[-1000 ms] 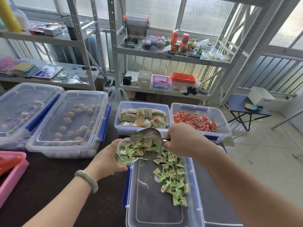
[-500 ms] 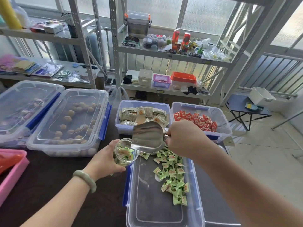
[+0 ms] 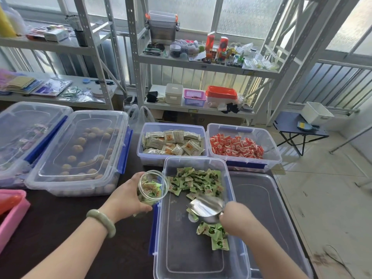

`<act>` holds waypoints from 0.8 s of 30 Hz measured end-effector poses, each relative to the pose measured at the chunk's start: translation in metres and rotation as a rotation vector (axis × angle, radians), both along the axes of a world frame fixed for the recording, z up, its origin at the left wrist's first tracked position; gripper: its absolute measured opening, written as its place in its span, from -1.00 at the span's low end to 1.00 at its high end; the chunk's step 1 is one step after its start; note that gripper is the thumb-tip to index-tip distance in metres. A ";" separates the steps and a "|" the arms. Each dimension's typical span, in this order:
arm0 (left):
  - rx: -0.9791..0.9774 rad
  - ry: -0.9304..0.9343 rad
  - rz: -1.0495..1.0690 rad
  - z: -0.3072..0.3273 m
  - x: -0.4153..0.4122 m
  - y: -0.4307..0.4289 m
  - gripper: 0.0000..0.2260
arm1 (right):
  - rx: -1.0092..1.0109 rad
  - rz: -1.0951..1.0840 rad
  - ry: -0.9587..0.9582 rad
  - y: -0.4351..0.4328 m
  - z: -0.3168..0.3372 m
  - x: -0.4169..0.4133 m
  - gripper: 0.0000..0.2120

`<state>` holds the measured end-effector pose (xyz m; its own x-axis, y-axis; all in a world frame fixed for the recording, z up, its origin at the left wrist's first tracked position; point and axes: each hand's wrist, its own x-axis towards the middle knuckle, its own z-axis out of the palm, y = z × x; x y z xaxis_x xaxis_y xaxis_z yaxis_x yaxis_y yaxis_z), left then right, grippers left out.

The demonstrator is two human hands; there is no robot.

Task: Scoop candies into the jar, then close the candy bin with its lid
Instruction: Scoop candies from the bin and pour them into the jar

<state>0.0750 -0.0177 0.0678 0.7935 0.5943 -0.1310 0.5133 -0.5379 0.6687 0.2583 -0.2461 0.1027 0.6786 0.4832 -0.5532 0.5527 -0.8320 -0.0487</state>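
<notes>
My left hand (image 3: 124, 198) grips a small clear jar (image 3: 153, 187) partly filled with green-wrapped candies, held just left of the open clear candy bin (image 3: 161, 248). My right hand (image 3: 235, 218) holds a metal scoop (image 3: 206, 208) down inside the bin, its mouth facing the green candies (image 3: 197, 182) piled at the far end. More green candies (image 3: 213, 232) lie under the scoop. The bin's clear lid (image 3: 267, 208) lies flat to the right of the bin.
Behind the bin stand open bins of beige packets (image 3: 173, 141) and red candies (image 3: 235, 148). Two lidded bins (image 3: 80, 150) sit at the left, a pink tray (image 3: 12, 214) at the table's left edge. Metal shelves (image 3: 201, 65) stand behind; a small folding table (image 3: 298, 127) is on the floor at right.
The scoop has dropped from over the jar into the bin, down to the candies. The jar now holds more green candies and stays in my left hand.
</notes>
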 end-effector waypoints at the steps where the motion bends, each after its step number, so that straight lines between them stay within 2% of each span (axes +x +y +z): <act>1: 0.005 0.006 -0.004 0.001 0.000 0.000 -0.12 | -0.009 -0.007 0.016 -0.002 -0.008 -0.002 -0.72; 5: 0.019 0.024 -0.024 0.002 0.002 0.002 -0.11 | 0.001 -0.053 0.055 -0.004 -0.030 -0.005 -0.83; 11: 0.039 0.047 -0.028 0.003 0.003 0.003 -0.11 | 0.084 -0.071 0.068 0.008 -0.048 -0.007 -0.72; 16: 0.051 0.059 -0.037 0.004 0.007 0.003 -0.11 | 0.118 -0.119 0.039 0.026 -0.056 -0.006 -0.84; 24: 0.053 0.078 -0.055 0.006 0.009 0.004 -0.16 | 0.257 -0.240 0.078 0.068 -0.071 -0.011 -0.79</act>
